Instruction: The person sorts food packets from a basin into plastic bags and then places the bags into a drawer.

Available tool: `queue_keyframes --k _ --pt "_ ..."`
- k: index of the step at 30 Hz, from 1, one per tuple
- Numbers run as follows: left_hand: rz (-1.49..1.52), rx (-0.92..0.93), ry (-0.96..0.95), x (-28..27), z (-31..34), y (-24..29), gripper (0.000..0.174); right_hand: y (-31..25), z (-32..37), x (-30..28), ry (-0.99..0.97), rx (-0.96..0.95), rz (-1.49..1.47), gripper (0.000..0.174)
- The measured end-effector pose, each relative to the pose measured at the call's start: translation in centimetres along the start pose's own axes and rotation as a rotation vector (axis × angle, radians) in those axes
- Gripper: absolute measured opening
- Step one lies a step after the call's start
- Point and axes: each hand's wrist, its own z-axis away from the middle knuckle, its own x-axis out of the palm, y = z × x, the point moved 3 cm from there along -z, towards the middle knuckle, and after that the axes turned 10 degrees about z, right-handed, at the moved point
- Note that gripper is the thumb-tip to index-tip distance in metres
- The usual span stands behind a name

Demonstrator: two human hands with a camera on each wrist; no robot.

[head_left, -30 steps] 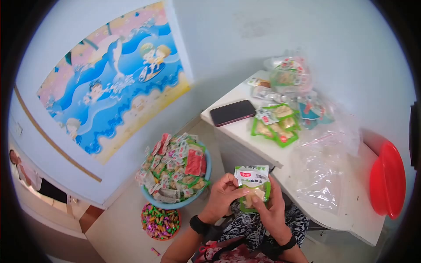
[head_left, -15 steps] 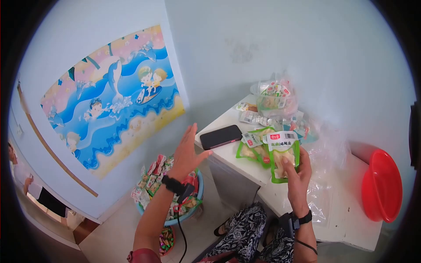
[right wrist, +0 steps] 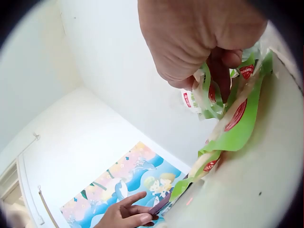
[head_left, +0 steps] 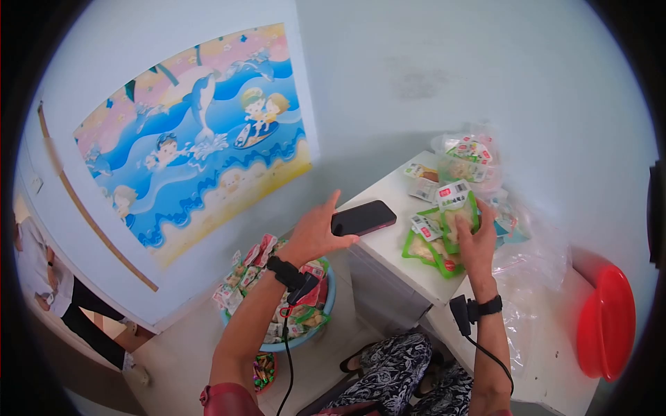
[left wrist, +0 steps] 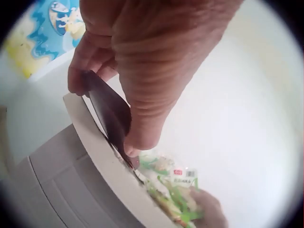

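Observation:
My left hand [head_left: 317, 234] is at the left end of a dark smartphone [head_left: 364, 219] lying near the edge of the white table. In the left wrist view, fingers curl at one corner of the phone [left wrist: 111, 107] and the thumb meets another. My right hand [head_left: 479, 243] pinches a green-edged snack packet [head_left: 458, 208], its white printed top upward, over other such packets [head_left: 424, 251]. The right wrist view shows those fingers dipping in among the packets, with a green-edged pouch [right wrist: 244, 123] lying flat on the table below.
Behind the packets stands a clear plastic bag [head_left: 468, 156] with more snacks. A red basin [head_left: 607, 322] is at the table's right end, near crumpled plastic [head_left: 527, 277]. On the floor, a blue tub [head_left: 329, 305] holds many packets, beside a smaller container of wrapped candies [head_left: 263, 371]. A person [head_left: 62, 277] stands at far left.
The packet, first held by both hands over the lap, has moved in my right hand to the packets on the table. My left hand has let go of it and reached the smartphone.

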Motion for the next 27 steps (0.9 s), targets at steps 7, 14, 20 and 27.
queue_keyframes --k 7,14,20,27 --pt "0.998 -0.504 0.212 -4.8 10.3 -5.1 0.08 1.9 -0.6 1.5 -0.032 -0.117 0.208 0.058" --pt "1.234 -0.297 0.742 -14.3 28.0 -6.2 0.05 0.7 -1.3 2.2 -0.099 -0.02 0.379 0.053" --pt "1.203 0.019 1.221 -23.0 37.2 -8.7 0.053 0.4 -2.4 3.3 -0.183 -0.066 0.463 0.05" --pt "1.264 0.288 1.394 -25.5 40.4 -9.9 0.059 2.4 -2.8 4.4 -0.081 -0.08 0.52 0.052"
